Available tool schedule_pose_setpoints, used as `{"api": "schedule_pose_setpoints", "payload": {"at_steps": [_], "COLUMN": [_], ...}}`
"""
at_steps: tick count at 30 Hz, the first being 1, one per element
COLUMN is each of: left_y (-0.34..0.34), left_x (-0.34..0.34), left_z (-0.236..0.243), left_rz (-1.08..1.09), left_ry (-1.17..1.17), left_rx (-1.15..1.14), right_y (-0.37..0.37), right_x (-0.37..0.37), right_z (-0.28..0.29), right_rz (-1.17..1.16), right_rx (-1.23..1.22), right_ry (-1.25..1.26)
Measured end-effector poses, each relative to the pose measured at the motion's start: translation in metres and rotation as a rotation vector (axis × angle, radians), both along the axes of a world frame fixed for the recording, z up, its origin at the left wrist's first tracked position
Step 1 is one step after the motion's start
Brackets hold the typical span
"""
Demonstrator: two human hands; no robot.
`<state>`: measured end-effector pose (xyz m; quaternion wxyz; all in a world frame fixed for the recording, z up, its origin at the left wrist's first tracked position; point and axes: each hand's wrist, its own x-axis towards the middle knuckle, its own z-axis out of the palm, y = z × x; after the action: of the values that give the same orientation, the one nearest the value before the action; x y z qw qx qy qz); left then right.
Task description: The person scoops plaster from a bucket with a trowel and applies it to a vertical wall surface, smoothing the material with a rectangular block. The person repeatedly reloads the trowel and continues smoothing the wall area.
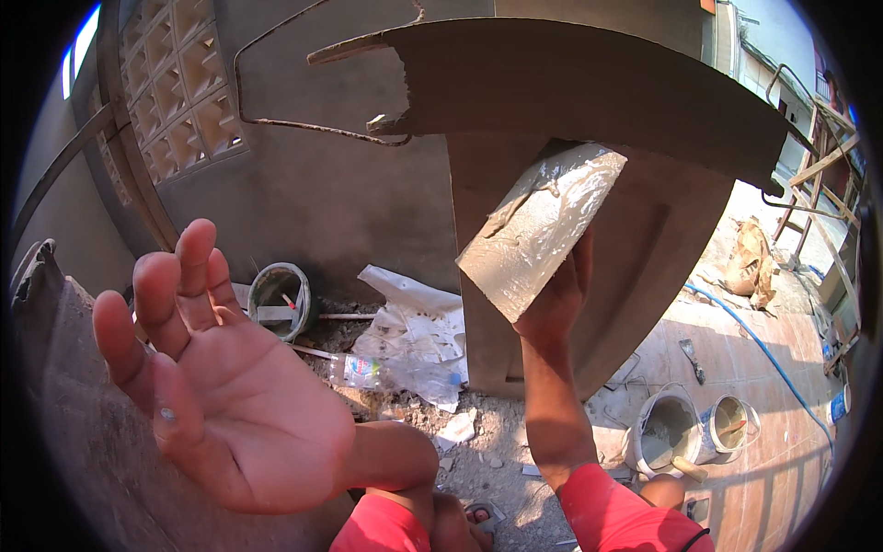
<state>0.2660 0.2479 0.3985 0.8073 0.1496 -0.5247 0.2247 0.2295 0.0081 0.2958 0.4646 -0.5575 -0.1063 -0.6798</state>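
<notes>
My right hand (563, 293) is closed, gripping a flat plastering trowel (543, 241) from behind. The trowel's broad metal face is wet and shiny, with a ridge of grey mortar on it. Its upper end meets the lower edge of a grey plastered ledge (589, 87); whether it presses there I cannot tell. Below the ledge stands a grey plastered panel (501, 359), behind the trowel. My left hand (253, 414) is raised at the left, palm up, fingers spread and slightly curled, holding nothing. A small grey smear marks one finger. The trowel's handle is hidden by the blade.
Bent metal rods (241, 78) jut out around the ledge. Below lie a round tub (307, 322), a crumpled white sheet (414, 322) and a plastic bottle (354, 371). At right are buckets (635, 451), a scraper (692, 361), a blue hose (754, 336) and a paper sack (750, 262).
</notes>
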Motion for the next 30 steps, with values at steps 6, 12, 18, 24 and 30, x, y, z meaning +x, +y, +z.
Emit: {"api": "schedule_pose_setpoints", "payload": {"at_steps": [6,12,18,24,30], "left_y": [-0.004,0.007,0.006,0.005,0.003], "left_x": [0.004,0.002,0.004,0.005,0.005], "left_z": [-0.004,0.000,-0.003,-0.003,-0.002], "left_rz": [-0.009,0.018,-0.020,0.024,0.051], "left_ry": [-0.001,0.015,0.053,0.059,0.063], "left_rx": [0.011,0.014,-0.001,-0.007,-0.003], "right_y": [0.007,0.036,0.046,0.045,0.043], "right_x": [0.016,0.035,0.043,0.049,0.060], "right_z": [-0.007,-0.003,0.000,-0.001,-0.008], "right_rz": [-0.370,0.628,0.942,1.141,1.299], "right_rx": [-0.171,0.341,0.425,0.496,0.520], "right_ry": [0.145,-0.143,-0.172,-0.185,-0.187]}}
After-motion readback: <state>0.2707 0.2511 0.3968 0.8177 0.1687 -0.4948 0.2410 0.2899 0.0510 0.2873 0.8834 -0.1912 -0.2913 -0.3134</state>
